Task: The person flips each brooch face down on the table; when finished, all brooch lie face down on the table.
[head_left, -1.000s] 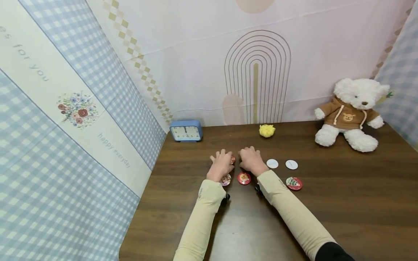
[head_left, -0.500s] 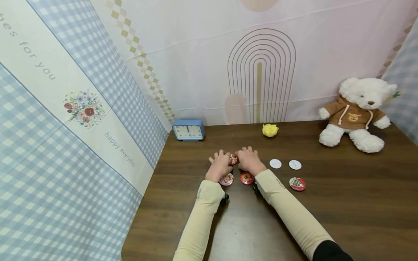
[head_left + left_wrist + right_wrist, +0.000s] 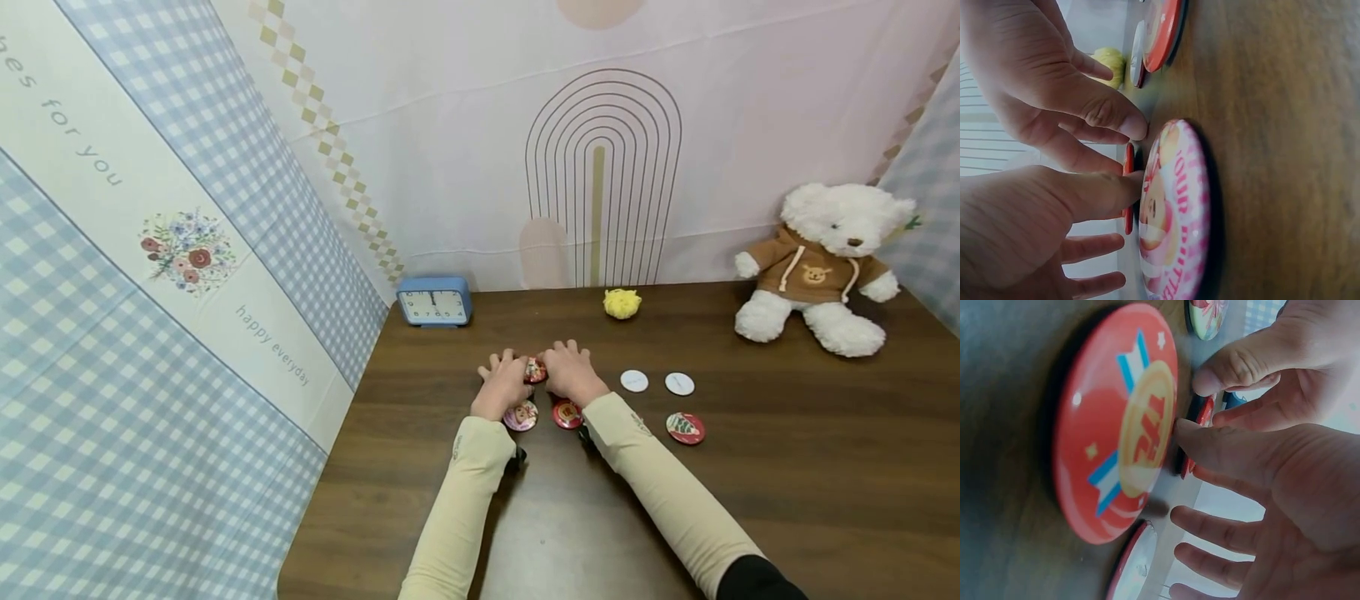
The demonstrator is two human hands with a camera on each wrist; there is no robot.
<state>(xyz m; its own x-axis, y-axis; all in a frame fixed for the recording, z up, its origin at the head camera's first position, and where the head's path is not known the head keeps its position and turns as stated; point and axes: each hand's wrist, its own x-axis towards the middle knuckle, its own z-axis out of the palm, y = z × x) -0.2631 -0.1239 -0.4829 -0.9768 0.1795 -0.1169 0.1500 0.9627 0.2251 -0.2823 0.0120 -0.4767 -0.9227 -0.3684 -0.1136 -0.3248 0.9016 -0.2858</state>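
Note:
A red button badge [image 3: 536, 370] lies on the table between both hands, partly covered by fingers. My left hand [image 3: 502, 385] pinches its left edge with thumb and forefinger, other fingers spread. At the right edge, my right hand [image 3: 573, 372] holds it with thumb and forefinger. Close to the left wrist lies a pink-edged badge with a cartoon picture [image 3: 1175, 215]. A red badge with a yellow oval [image 3: 1116, 425] lies below the right hand. Fingertip contact under the thumbs is partly hidden.
Two white discs [image 3: 634, 381] and a red badge with a tree picture [image 3: 686, 428] lie to the right. Along the back stand a blue clock [image 3: 434, 302], a yellow crumpled ball [image 3: 622, 303] and a white teddy bear [image 3: 817, 267] in a brown hoodie.
The right hand has shifted slightly left toward the left hand, and more of the red badge between them shows. The head view has turned a little. The other badges have stayed put.

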